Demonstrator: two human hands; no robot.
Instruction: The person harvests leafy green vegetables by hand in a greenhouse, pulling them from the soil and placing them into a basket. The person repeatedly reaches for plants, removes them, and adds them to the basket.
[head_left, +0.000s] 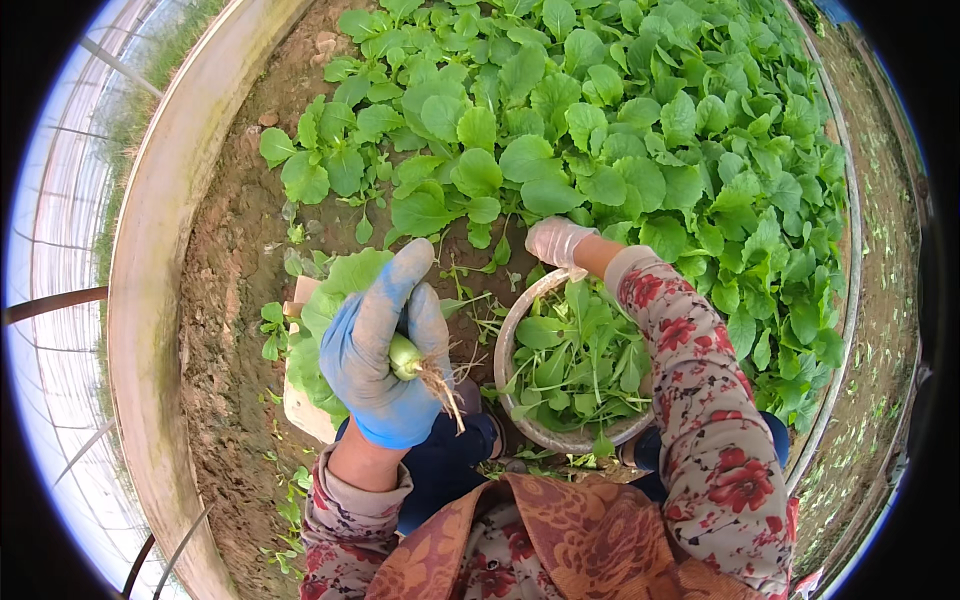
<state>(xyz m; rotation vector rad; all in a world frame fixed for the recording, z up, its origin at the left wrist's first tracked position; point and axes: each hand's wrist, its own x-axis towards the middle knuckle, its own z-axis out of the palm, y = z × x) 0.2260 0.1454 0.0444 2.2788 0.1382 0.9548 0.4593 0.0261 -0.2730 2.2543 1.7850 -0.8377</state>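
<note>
My left hand (382, 349), in a blue work glove with a soiled grey coating, is closed around an uprooted leafy green plant (405, 358). Its pale stem base and stringy, soil-tinged roots (439, 382) stick out towards my body, while broad leaves spread beyond the far side of the hand. My right hand (553, 241), in a clear plastic glove, reaches to the near edge of the growing leafy greens (600, 157). Its fingertips are hidden, so any grip cannot be made out. Just below that hand stands a round tub (504, 367) holding loose pulled greens (577, 367).
A pale container or board (304, 416) lies partly hidden behind my left hand. Bare soil (232, 322) runs along a curved-looking pale border wall (154, 217) on the left. Plastic greenhouse sheeting (52, 217) is beyond it. My shoes flank the tub.
</note>
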